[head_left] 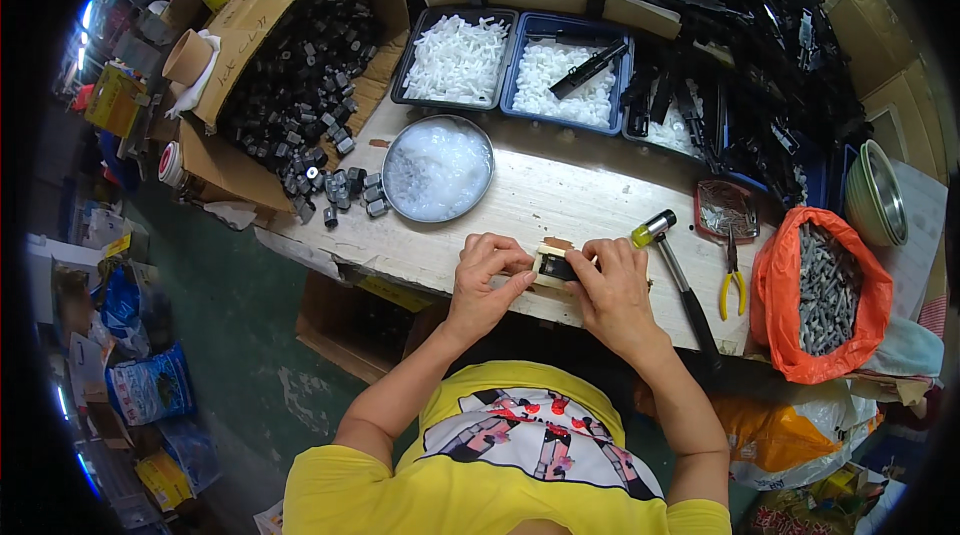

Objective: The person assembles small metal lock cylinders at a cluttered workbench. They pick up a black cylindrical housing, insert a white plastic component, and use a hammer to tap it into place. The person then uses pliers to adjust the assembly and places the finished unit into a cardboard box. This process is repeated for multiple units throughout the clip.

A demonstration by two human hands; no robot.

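Observation:
At the table's front edge, my left hand point(488, 280) pinches the left end of a small cream-coloured block point(539, 263) between thumb and fingers. A dark rectangular part point(557, 269) sits in the block's recess. From the other side my right hand point(617, 293) closes on the block's right end, its thumb against the dark part. Those fingers hide the block's right end. Just right of that hand lies a hammer point(684, 285) with a yellow-and-silver head and a black grip. Behind my hands stands a round metal bowl point(440, 218) of whitish, translucent material.
A tipped cardboard box point(240, 175) spills black and metal cylindrical parts at left. Blue trays point(508, 93) of white plastic pieces line the back, near heaped black parts point(740, 25). Yellow-handled pliers point(733, 285) and a red bag point(775, 320) of grey metal parts stand right.

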